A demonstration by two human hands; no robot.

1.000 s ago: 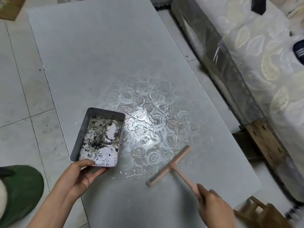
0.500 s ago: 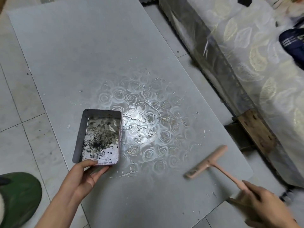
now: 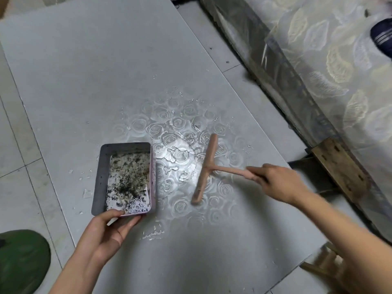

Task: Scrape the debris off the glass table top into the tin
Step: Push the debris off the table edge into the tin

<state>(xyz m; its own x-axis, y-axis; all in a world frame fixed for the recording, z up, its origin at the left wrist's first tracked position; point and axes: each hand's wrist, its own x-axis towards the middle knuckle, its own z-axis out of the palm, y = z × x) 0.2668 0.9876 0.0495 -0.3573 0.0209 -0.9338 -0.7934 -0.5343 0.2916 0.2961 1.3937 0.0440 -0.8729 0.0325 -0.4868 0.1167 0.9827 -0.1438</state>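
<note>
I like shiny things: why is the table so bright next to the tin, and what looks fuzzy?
Head view: light glares off the glass table top in a white patch between tin and scraper; the right hand and wooden stool are blurred; the left hand looks sharp.

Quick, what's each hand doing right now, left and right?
Left hand: holding the near end of the tin, thumb on its rim.
Right hand: gripping the handle of the scraper.
</note>
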